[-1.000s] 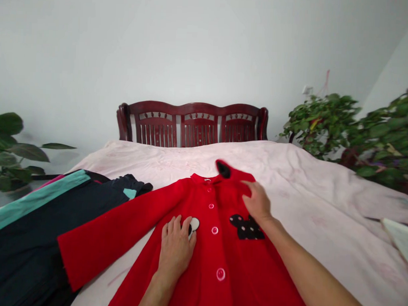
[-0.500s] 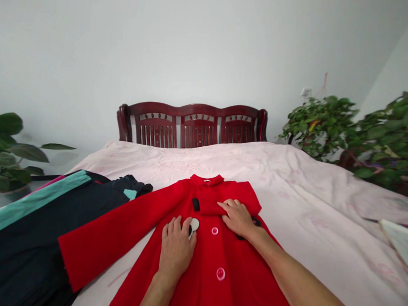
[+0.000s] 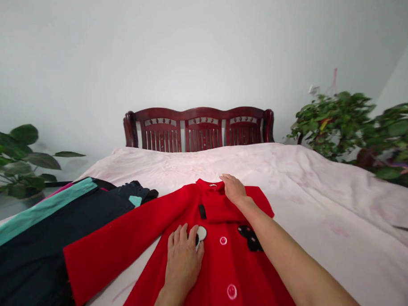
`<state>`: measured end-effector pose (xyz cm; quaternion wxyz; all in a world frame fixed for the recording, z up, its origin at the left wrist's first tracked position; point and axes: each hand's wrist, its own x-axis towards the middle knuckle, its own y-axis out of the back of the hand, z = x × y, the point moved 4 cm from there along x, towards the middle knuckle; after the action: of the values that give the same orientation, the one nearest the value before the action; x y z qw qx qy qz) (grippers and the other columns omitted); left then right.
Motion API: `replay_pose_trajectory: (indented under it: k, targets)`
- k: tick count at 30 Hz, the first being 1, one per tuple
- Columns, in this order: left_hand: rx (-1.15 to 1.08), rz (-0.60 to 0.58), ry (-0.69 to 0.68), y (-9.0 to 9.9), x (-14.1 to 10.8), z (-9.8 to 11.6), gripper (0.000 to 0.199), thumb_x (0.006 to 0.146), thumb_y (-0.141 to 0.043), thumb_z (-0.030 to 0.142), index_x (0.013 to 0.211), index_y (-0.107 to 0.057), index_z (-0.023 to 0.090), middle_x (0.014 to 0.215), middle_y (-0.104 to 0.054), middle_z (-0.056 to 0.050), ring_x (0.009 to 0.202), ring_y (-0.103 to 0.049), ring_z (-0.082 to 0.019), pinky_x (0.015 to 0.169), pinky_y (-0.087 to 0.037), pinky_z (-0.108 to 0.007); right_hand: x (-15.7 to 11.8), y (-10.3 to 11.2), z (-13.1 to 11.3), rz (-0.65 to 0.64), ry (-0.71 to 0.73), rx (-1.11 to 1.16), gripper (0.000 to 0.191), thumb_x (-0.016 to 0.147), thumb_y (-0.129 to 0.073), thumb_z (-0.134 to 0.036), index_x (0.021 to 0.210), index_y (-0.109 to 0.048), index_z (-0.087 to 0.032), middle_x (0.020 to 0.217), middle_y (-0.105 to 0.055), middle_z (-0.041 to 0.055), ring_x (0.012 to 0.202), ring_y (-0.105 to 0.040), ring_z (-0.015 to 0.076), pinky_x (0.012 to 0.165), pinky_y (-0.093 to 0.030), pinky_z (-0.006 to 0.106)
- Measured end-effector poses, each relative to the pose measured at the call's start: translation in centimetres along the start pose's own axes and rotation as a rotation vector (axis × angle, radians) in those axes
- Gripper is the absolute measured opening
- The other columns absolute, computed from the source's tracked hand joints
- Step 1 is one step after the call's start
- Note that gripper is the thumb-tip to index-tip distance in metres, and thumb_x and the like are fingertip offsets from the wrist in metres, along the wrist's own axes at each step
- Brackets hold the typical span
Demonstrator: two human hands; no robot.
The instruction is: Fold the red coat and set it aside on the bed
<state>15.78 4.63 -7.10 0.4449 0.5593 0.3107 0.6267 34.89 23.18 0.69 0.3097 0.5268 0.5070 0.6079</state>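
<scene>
Coat sleeve point(image 3: 120, 244) slants outward, left of nearer left hand point(image 3: 184, 261), open flat, gripping nothing; right hand point(image 3: 234, 188) extended at collar point(image 3: 200, 184), grip unclear.

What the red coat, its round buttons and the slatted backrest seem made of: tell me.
Red coat: probably woollen or felted cloth, judging by its matte surface.
Buttons: likely plastic, with glossy faces and pale rims.
Slatted backrest: apparently varnished wood, given its carved shapes and sheen.

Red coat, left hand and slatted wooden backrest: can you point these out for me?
Red coat point(image 3: 225, 266): head view, on its buttoned front.
Left hand point(image 3: 184, 261): head view, on the back of it.
Slatted wooden backrest point(image 3: 204, 128): head view, on its middle panel.
</scene>
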Motion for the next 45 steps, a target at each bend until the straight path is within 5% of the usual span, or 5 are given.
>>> replay_pose_trajectory:
  k: [14,19,24,38,45]
  targets:
    - [-0.042,-0.035,0.028,0.0,0.2,0.0,0.039,0.092,-0.049,0.03,0.129,-0.057,0.027,0.134,-0.058,-0.011,0.128,-0.049,-0.03,0.108,-0.036,-0.052,0.4,-4.1,0.8,-0.101,-0.256,-0.095,0.038,0.094,-0.056,-0.041,0.125,-0.056,-0.017,0.121,-0.06,0.0087,0.102,-0.061,0.021,0.087,-0.052,0.043]
    - [-0.04,-0.035,0.027,0.2,0.1,0.1,0.039,0.092,-0.048,0.031,0.13,-0.056,0.027,0.135,-0.057,-0.012,0.128,-0.049,-0.03,0.109,-0.035,-0.052,-0.4,-3.0,0.3,-0.165,-0.204,-0.057,0.037,0.094,-0.054,-0.041,0.115,-0.063,-0.013,0.116,-0.065,0.0137,0.111,-0.059,0.0275,0.098,-0.043,0.05]
    - [-0.025,-0.032,0.017,0.0,0.1,0.0,0.039,0.093,-0.047,0.032,0.13,-0.056,0.026,0.134,-0.057,-0.012,0.128,-0.049,-0.03,0.108,-0.036,-0.052,-4.0,-2.4,-2.4,-0.121,-0.021,0.013,0.055,0.099,-0.031,-0.043,0.144,-0.044,-0.015,0.153,-0.04,0.014,0.144,-0.03,0.0271,0.116,-0.022,0.044]
    - [-0.122,0.047,0.024,-0.3,0.5,-0.8,0.039,0.093,-0.047,0.031,0.13,-0.057,0.021,0.128,-0.063,-0.011,0.12,-0.057,-0.026,0.103,-0.042,-0.046,-12.2,-3.4,-7.3,-0.101,-0.001,0.075,0.063,0.099,-0.028,-0.052,0.152,-0.034,-0.019,0.159,-0.031,0.0112,0.146,-0.026,0.0303,0.117,-0.021,0.05]
    - [-0.063,0.291,0.253,4.5,0.7,-6.1,0.045,0.094,-0.041,0.025,0.136,-0.049,0.013,0.142,-0.051,-0.017,0.141,-0.034,-0.032,0.113,-0.032,-0.051,-12.4,-3.1,-7.2,-0.06,-0.001,0.091,0.062,0.1,-0.027,-0.051,0.15,-0.037,-0.017,0.156,-0.036,0.012,0.144,-0.029,0.0283,0.117,-0.022,0.047]
